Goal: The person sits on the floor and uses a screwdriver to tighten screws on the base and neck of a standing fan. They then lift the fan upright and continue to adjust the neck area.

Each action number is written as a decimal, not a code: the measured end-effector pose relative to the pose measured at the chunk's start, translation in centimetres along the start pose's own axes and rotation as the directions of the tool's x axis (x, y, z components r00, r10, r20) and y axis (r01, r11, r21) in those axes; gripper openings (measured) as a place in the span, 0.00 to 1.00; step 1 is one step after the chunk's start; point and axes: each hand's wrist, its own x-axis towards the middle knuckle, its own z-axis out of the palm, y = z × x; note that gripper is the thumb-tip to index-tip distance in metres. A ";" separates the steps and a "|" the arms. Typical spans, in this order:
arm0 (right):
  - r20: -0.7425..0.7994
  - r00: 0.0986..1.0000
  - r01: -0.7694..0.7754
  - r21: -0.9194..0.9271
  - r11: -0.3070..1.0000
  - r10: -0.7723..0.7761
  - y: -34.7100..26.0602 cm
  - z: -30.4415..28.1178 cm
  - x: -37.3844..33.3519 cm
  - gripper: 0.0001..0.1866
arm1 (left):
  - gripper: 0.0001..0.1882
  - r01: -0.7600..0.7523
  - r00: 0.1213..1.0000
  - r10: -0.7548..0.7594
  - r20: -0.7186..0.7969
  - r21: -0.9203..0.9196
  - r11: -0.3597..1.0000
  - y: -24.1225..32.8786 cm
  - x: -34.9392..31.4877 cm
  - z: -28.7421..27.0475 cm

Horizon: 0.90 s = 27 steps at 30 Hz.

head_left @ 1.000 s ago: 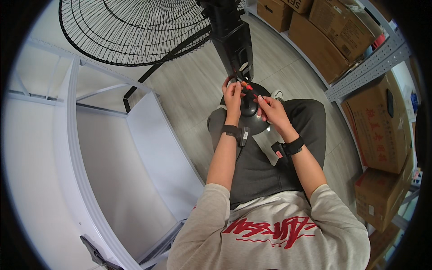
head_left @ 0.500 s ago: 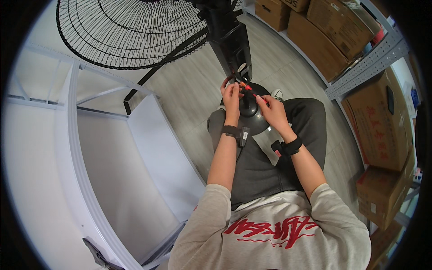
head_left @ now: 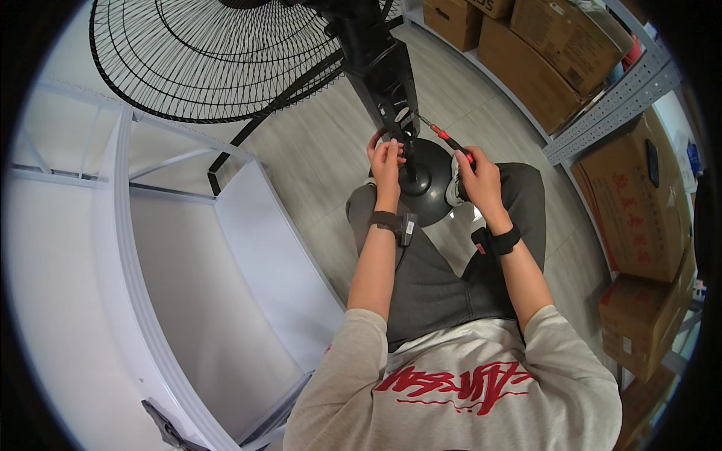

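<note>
A black standing fan leans in front of me, its wire cage (head_left: 203,68) at the upper left and its control column (head_left: 380,79) running down to a round base (head_left: 425,197) on the floor. My left hand (head_left: 386,169) is closed around the column's lower end, just above the base; part of the grip is hidden. In my right hand (head_left: 481,184) is a red and black screwdriver (head_left: 450,141), held by its handle. Its shaft points up and left, with the tip beside the column; whether they touch I cannot tell.
A white shelf frame (head_left: 139,301) stands close on my left. Along the right, a metal rack (head_left: 602,105) holds several cardboard boxes (head_left: 635,199), one with a dark phone-like object (head_left: 652,163) against it. A black bar (head_left: 259,120) slants behind the fan cage.
My right hand has moved right, drawing the screwdriver away from my left hand and turning its shaft up beside the column. My left hand stays at the column's lower end.
</note>
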 end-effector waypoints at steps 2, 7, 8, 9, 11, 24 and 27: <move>0.012 1.000 -0.011 0.025 1.000 0.011 -0.3 0.2 0.4 0.16 | 0.14 -0.010 1.000 0.010 0.002 0.007 1.000 0.0 0.0 -0.1; 0.061 0.997 -0.048 0.057 0.997 0.044 -0.6 0.3 1.6 0.15 | 0.14 -0.002 1.000 0.002 0.003 -0.002 1.000 0.0 0.0 -0.1; 0.058 0.998 -0.032 0.040 0.999 0.030 -0.6 0.3 1.8 0.15 | 0.14 -0.003 1.000 0.004 0.007 -0.004 1.000 0.1 0.0 -0.1; 0.054 0.998 -0.017 0.024 1.000 0.015 -0.7 0.3 2.0 0.15 | 0.14 -0.001 1.000 0.001 0.006 -0.001 1.000 0.1 0.0 -0.1; 0.031 0.999 0.021 -0.015 1.000 -0.020 -0.5 0.5 2.2 0.14 | 0.14 0.005 1.000 -0.005 0.006 0.002 1.000 0.2 0.0 -0.1; -0.020 0.986 0.156 -0.191 0.969 -0.163 -0.2 1.2 1.2 0.14 | 0.14 0.006 1.000 -0.006 -0.013 -0.026 1.000 -0.3 0.3 0.0; -0.029 0.988 0.143 -0.192 0.971 -0.152 -0.2 1.4 1.1 0.14 | 0.14 0.013 1.000 -0.013 -0.008 -0.024 1.000 -0.1 0.1 0.1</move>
